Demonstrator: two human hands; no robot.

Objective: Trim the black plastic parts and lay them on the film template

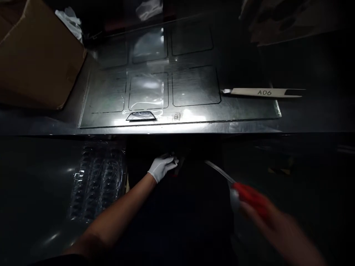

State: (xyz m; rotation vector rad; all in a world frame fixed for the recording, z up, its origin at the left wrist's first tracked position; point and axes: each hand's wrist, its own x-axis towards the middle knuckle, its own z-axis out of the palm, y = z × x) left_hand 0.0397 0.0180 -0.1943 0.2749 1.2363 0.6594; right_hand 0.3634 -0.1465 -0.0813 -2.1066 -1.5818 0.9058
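Note:
My left hand (162, 166) wears a white glove and reaches into the dark space under the table edge, its fingers curled on something dark that I cannot make out. My right hand (273, 221) is bare and blurred by motion at the lower right. It grips the red handle of a tool (249, 195) whose thin pale shaft (219, 171) points up and left towards the gloved hand. Above them lies a glossy dark sheet (244, 111) scored into rounded rectangles, with a small lifted film piece (141, 116) near its front edge.
A cardboard box (36, 55) stands at the back left. A white strip marked A06 (264, 92) lies right of the sheet. Clear plastic blister trays (95, 181) sit low on the left. Crumpled white plastic (70, 20) lies at the back.

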